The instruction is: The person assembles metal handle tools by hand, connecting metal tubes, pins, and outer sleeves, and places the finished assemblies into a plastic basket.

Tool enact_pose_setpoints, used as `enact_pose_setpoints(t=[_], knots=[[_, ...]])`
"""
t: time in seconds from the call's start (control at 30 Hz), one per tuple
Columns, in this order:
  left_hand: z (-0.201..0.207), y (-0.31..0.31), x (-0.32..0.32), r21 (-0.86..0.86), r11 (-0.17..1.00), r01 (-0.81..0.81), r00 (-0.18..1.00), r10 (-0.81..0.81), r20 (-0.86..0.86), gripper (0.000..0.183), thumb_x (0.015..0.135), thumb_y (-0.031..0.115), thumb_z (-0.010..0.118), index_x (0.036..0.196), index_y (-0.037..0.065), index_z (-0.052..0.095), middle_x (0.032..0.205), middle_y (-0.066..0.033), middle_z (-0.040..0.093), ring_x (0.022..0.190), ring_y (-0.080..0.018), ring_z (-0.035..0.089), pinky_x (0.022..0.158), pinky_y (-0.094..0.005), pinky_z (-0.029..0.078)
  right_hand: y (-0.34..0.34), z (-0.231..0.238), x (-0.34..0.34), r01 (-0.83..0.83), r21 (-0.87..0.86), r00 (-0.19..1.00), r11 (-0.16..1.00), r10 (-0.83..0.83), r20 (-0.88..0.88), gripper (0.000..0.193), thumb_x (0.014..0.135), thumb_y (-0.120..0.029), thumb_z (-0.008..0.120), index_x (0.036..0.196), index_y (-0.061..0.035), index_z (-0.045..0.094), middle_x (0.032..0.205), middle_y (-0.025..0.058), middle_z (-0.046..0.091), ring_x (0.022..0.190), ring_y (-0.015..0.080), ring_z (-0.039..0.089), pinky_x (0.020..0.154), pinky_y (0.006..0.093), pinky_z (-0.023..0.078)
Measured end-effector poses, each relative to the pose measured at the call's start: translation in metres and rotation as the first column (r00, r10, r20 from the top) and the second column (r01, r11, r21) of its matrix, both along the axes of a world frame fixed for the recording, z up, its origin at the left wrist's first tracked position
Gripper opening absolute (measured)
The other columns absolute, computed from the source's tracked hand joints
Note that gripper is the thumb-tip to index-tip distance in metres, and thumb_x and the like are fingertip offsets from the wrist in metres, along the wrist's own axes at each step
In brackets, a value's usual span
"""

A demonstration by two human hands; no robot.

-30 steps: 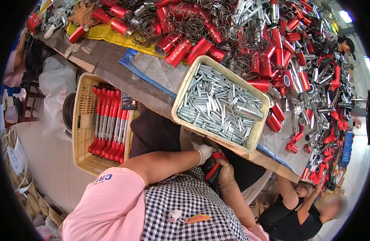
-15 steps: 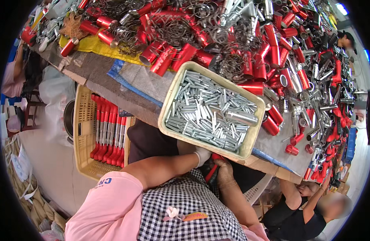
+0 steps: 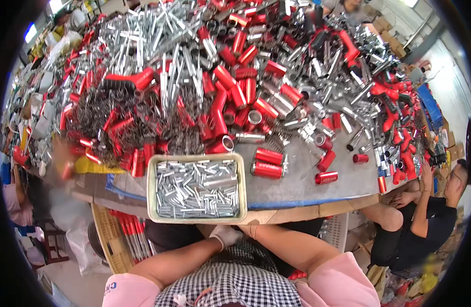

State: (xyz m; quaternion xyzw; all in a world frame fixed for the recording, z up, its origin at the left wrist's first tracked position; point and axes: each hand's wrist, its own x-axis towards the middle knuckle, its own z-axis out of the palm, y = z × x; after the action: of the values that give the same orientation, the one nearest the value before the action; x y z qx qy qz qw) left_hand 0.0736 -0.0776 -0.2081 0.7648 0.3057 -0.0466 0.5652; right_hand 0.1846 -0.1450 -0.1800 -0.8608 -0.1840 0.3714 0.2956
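Observation:
My left hand (image 3: 225, 236), in a pale glove, is low in front of my body beneath the table's near edge. Beside it my right hand (image 3: 250, 229) shows only in small part, the rest cut off by the table edge. The fingers of both hands are hidden, and so is anything between them. Just beyond my hands, a cream plastic tray (image 3: 151, 190) rests at the table's edge. It is filled with short silvery metal pins (image 3: 176, 197), and a larger metal cylinder (image 3: 220, 181) lies on them.
Heaped on the table (image 3: 297, 192) are red tubes (image 3: 269, 155), thin metal rods (image 3: 143, 36) and wire springs (image 3: 92, 115). A yellow basket (image 3: 110, 238) with red-ended silvery tools (image 3: 134, 230) stands at lower left. At right sits a person in black (image 3: 404, 235).
The view has swung upward and to the right, showing more of the table. My right forearm lies more across my body. The red object earlier in my right hand is now out of sight.

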Motion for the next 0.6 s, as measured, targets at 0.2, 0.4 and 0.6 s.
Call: enact_pose_setpoints(t=[0.2,0.4,0.6], knots=[[0.014,0.026,0.029,-0.111,0.896,0.429,0.741,-0.42,-0.524,0.046,0.089,0.038,0.047,0.114,0.004,0.065,0.117,-0.0194,0.064,0.112,-0.0274,0.06,0.098,-0.0357,0.043,0.035,0.001,-0.013,-0.015,-0.022,0.959,1.0,0.008,-0.282,0.056,0.088,-0.036,0.056,0.131,-0.0013,0.051,0.135,0.0161,0.051,0.123,0.0308,0.047,0.102,0.0406,0.039],[-0.003,0.005,0.006,0.157,0.987,0.044,0.977,-0.009,-0.213,0.058,0.089,0.05,0.048,0.129,0.008,0.057,0.131,-0.0163,0.057,0.122,-0.0304,0.052,0.104,-0.0388,0.037,-0.007,-0.009,-0.008,-0.01,0.04,0.901,0.999,0.026,-0.434,0.057,0.088,-0.038,0.055,0.132,-0.002,0.051,0.138,0.016,0.049,0.126,0.0305,0.044,0.103,0.0408,0.038],[-0.002,0.014,0.014,0.264,0.883,0.387,0.888,-0.28,-0.365,0.044,0.085,0.038,0.058,0.114,0.006,0.066,0.103,-0.0146,0.069,0.1,-0.0312,0.064,0.086,-0.0393,0.048,0.018,-0.004,-0.023,-0.026,0.056,0.764,0.998,0.056,-0.642,0.058,0.088,-0.04,0.054,0.133,-0.0027,0.051,0.141,0.0159,0.047,0.13,0.0302,0.041,0.105,0.041,0.036]])
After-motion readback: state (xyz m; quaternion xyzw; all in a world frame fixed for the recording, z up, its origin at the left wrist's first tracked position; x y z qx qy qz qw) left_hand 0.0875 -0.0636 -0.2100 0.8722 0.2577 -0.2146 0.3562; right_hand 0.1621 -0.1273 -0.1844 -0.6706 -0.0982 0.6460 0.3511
